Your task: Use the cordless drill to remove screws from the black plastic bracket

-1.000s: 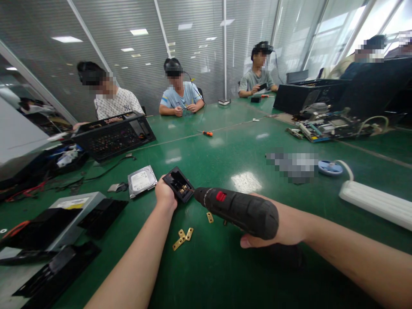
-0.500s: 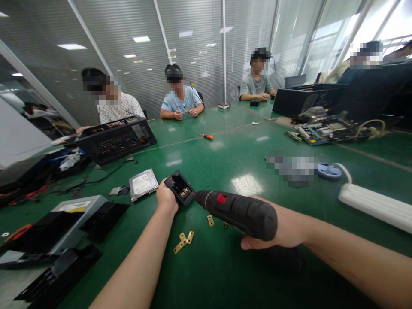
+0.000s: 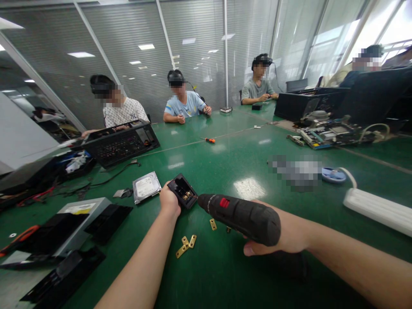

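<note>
My left hand (image 3: 170, 201) grips a small black open box (image 3: 182, 191) with brass-coloured parts inside, tilted toward me above the green table (image 3: 209, 274). In my right hand (image 3: 291, 227) is a black cordless drill (image 3: 241, 216) with a red switch on top. Its chuck end points left at the box's right edge; whether the tip touches it I cannot tell. The drill body hides most of my right fingers. Below the box lie several small brass plates with holes (image 3: 183, 248), and another brass plate (image 3: 213, 224) lies nearer the drill.
A hard drive (image 3: 146, 187) lies left of the box. Black and grey computer parts (image 3: 69, 219) crowd the left side. A white power strip (image 3: 380, 210) and a blue round object (image 3: 334, 174) are at right. An orange screwdriver (image 3: 210, 140) lies farther off; several people sit across the table.
The whole view has shifted slightly, so things appear a little lower and farther right. Both hands keep their grips on the box and drill. A co-worker in light blue has moved one hand outward.
</note>
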Demonstrator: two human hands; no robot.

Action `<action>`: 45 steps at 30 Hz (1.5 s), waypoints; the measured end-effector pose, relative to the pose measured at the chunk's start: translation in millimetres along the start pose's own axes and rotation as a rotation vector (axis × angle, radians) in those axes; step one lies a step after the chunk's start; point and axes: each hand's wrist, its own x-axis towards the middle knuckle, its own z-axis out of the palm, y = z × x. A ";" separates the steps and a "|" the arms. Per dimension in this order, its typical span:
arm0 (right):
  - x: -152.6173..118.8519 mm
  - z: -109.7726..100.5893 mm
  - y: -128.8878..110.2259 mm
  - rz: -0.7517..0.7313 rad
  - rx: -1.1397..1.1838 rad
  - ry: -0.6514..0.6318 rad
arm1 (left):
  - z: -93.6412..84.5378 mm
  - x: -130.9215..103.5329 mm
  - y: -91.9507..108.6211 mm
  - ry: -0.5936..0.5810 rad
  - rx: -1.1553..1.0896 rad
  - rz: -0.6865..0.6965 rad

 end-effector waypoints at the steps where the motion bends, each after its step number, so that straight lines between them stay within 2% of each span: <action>1: -0.2 0.1 -0.2 0.006 -0.003 0.012 | 0.0 -0.2 0.4 0.014 0.019 -0.018; 6: -0.5 -2.1 9.2 -0.015 -0.072 -0.031 | 1.6 -2.5 3.9 0.030 0.037 -0.058; 11: -3.0 -2.1 17.9 -0.012 -0.132 0.017 | 3.6 -5.1 5.8 0.034 0.031 -0.095; 15: -3.8 -2.4 19.1 -0.002 -0.122 -0.019 | 3.3 -5.6 5.8 0.038 0.049 -0.122; 22: -4.9 -1.8 23.4 0.002 -0.146 0.041 | 0.1 -2.2 2.3 0.000 0.004 -0.074; 28: -2.3 -3.8 16.0 -0.027 -0.137 -0.026 | -0.6 -0.3 0.9 0.014 0.023 -0.050; 33: -0.8 -4.9 14.2 -0.071 -0.125 -0.027 | -0.6 -0.2 1.1 0.016 0.018 -0.052; 45: -7.3 -4.7 26.5 -0.001 -0.169 -0.017 | 0.9 -2.2 1.4 0.017 -0.011 -0.070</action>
